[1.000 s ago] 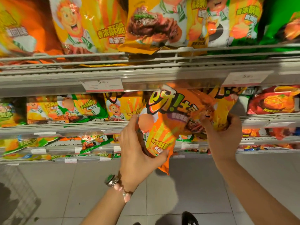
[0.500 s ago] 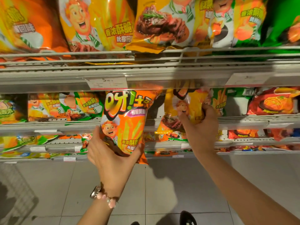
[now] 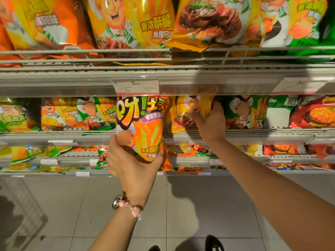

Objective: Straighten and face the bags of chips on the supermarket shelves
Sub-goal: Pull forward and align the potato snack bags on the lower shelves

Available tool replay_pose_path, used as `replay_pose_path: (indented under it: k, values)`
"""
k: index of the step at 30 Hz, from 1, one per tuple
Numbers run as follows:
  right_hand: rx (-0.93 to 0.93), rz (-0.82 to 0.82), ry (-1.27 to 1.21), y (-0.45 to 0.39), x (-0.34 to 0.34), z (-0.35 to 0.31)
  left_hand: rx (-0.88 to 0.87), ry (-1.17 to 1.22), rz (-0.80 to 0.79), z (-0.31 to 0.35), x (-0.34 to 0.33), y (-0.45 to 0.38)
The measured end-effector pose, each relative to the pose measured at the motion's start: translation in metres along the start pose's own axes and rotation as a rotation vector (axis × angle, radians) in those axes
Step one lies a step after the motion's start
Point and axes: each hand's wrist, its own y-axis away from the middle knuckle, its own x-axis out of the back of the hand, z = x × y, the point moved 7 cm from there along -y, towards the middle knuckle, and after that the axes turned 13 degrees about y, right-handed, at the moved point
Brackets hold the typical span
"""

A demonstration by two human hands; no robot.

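Note:
An orange chip bag [image 3: 143, 124] stands upright in front of the second shelf, its printed front toward me. My left hand [image 3: 130, 165] grips its bottom end from below, thumb on the left side and fingers on the right. To its right, my right hand [image 3: 211, 124] holds a yellow chip bag [image 3: 183, 115] on the second shelf [image 3: 253, 134], fingers curled over the bag's right edge. A green bag [image 3: 248, 113] stands just right of that hand.
The top shelf [image 3: 90, 77] holds large orange, yellow and green bags behind a wire rail, with a price tag [image 3: 136, 86] on its edge. Red bags [image 3: 313, 113] sit far right. Lower shelves carry more bags. Tiled floor and a wire basket [image 3: 20, 214] lie below.
My left hand swung the orange bag from tilted at centre to upright further left. My right hand moved from the bag's edge up to the yellow bag on the second shelf.

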Motion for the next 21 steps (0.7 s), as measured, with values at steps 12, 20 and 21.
replay_pose_path:
  k: [12,20,21]
  values:
    - [0.089,-0.392,-0.407,0.099,-0.014,-0.070,0.046,0.024,-0.047,0.007,-0.001,-0.008]
    - [-0.233,-0.591,-0.601,0.101,-0.058,-0.073,0.058,0.015,-0.187,-0.006,0.005,-0.017]
    - [-0.260,-0.574,-0.618,0.101,-0.059,-0.073,0.034,0.035,-0.214,-0.005,0.008,-0.019]
